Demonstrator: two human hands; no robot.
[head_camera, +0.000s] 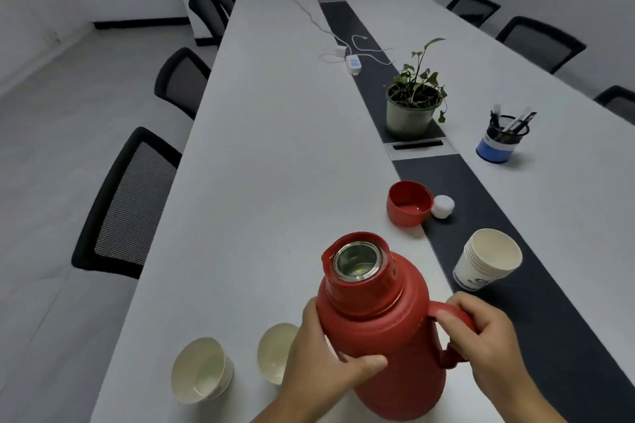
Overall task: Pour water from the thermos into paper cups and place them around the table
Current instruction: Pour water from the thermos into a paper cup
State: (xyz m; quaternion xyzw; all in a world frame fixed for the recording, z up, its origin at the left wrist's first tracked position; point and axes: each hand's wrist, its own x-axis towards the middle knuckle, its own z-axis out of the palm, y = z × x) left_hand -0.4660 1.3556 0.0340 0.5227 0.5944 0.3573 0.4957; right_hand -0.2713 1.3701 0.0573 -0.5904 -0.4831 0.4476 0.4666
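Thermos [378, 330] open, near edge of table [275, 148] | right hand [488, 336] clamped on handle, left hand [330, 354] wrapped round body | tip slowly toward left cups [202, 369], spout low over rim | stack [488, 259] right | lid [409, 203], plant [414, 103] well clear; open room ahead.

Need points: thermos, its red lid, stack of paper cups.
thermos [378, 336], head view, on the red body.
red lid [409, 204], head view, on its inner wall.
stack of paper cups [481, 264], head view, on the outer side wall.

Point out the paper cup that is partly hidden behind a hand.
The middle cup, right beside the left hand; the other two show fully.
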